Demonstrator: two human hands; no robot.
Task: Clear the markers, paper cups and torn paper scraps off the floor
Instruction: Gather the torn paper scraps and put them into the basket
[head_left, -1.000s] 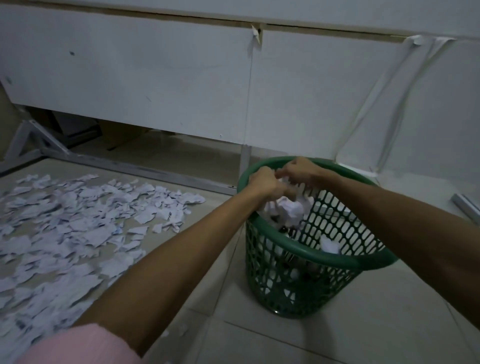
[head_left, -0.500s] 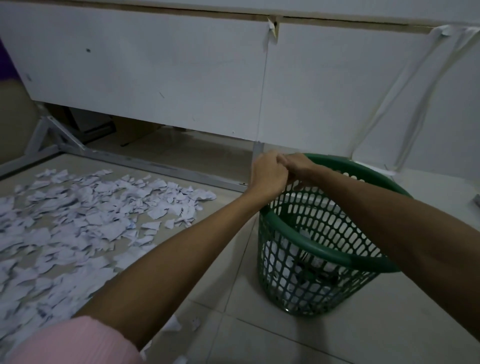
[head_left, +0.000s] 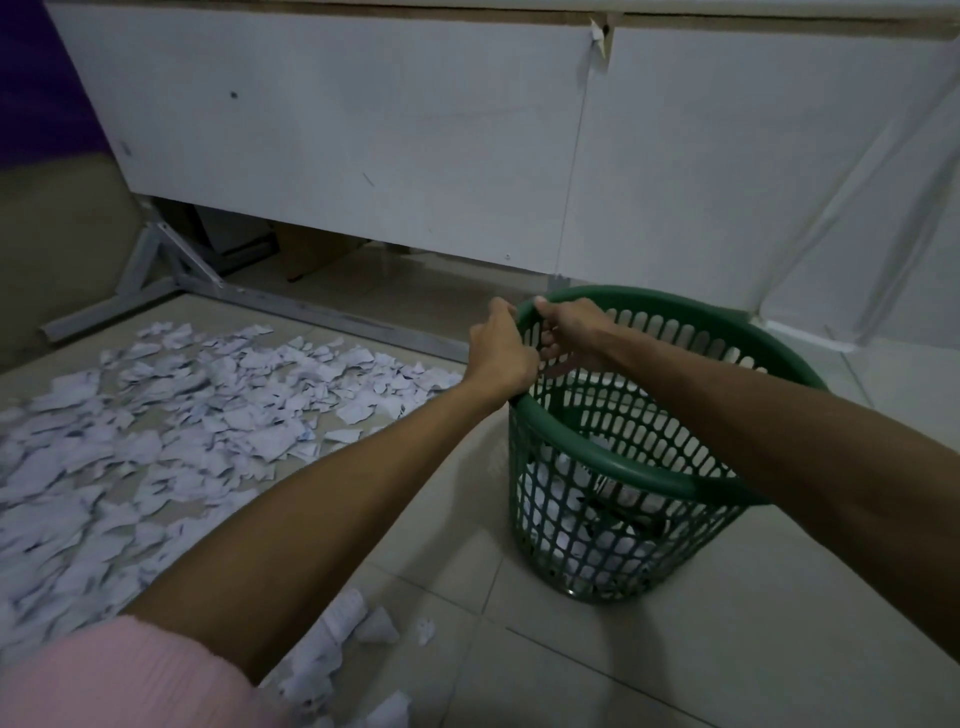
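A green plastic mesh basket (head_left: 644, 478) stands on the tiled floor at the right. White crumpled paper (head_left: 566, 499) lies inside it near the bottom. My left hand (head_left: 498, 348) and my right hand (head_left: 566, 327) both grip the basket's far left rim, side by side, fingers curled over the edge. A wide spread of torn paper scraps (head_left: 156, 426) covers the floor at the left. A few more scraps (head_left: 343, 634) lie near my left elbow. No markers or cups show.
A white panel (head_left: 363, 145) hangs above the floor behind the scraps and basket. A grey metal frame (head_left: 171, 280) runs along the floor under it. White sheeting (head_left: 857, 234) drapes at the right. Bare tiles (head_left: 623, 665) lie in front of the basket.
A second ago both hands held a wad of paper over the basket. The wad has dropped in, and both hands have moved to the far left rim and gripped it.
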